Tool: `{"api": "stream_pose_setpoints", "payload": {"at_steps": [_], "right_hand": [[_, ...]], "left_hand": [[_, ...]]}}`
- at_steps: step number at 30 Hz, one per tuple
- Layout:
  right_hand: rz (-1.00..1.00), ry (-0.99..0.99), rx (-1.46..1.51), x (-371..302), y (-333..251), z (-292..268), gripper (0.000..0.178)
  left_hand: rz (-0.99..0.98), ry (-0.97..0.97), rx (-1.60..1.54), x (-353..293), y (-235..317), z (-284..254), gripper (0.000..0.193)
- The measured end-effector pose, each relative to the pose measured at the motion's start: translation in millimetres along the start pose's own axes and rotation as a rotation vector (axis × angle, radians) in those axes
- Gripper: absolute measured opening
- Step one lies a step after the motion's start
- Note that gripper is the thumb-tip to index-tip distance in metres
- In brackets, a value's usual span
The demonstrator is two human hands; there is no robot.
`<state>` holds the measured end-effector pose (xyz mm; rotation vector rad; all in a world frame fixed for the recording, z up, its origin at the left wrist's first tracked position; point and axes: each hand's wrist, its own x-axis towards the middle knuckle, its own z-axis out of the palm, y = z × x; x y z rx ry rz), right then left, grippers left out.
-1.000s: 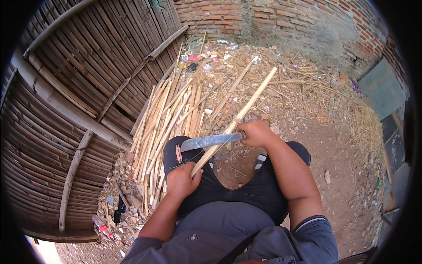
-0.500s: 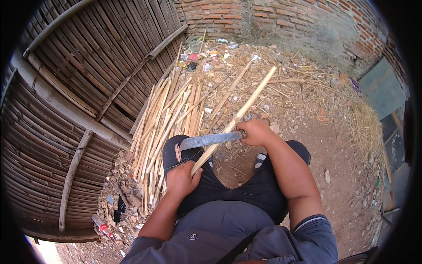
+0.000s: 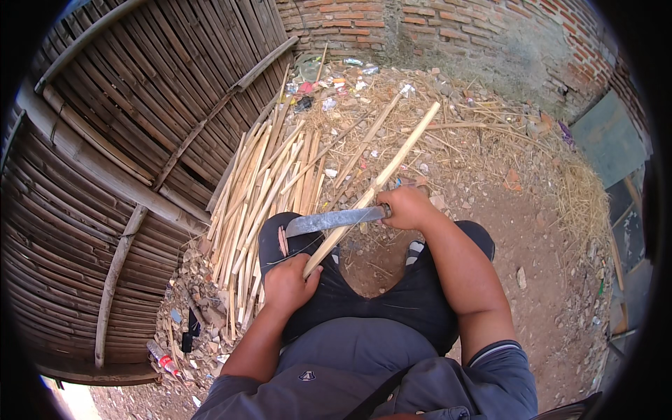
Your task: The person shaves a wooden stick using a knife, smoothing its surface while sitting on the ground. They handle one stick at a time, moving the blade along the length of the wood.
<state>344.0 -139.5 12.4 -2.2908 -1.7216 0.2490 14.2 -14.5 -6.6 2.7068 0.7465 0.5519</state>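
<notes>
My left hand (image 3: 290,283) is closed around the near end of a long pale bamboo strip (image 3: 402,155), which slants up and away to the right between my knees. In my right hand (image 3: 406,208) is the handle of a machete (image 3: 325,222) with a broad grey blade. The blade lies across the strip and points left, its tip by my left knee. My right-hand fingers are wrapped round the handle close to the strip, partly hidden from view.
Left of my knees lies a pile of split bamboo strips (image 3: 269,182). A bamboo slat wall (image 3: 147,112) rises at the left, a brick wall (image 3: 462,35) at the back. Rubble, straw (image 3: 577,196) and litter cover the ground; a plastic bottle (image 3: 162,358) lies at lower left.
Hardly anything differs. The far end of the strip and my right hand with the machete sit very slightly higher in the picture, as does the whole background.
</notes>
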Motion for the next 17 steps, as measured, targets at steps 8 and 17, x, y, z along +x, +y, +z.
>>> {"api": "stream_pose_setpoints", "payload": {"at_steps": [8, 17], "right_hand": [[-0.007, 0.011, 0.009, 0.5, 5.0, 4.6, 0.034], [-0.01, -0.02, 0.018, 1.3, 8.2, 6.1, 0.034]], "left_hand": [[0.014, -0.006, 0.01, 0.1, -0.6, 0.8, 0.026], [0.017, -0.018, 0.027, 1.2, -1.1, 1.3, 0.027]]}}
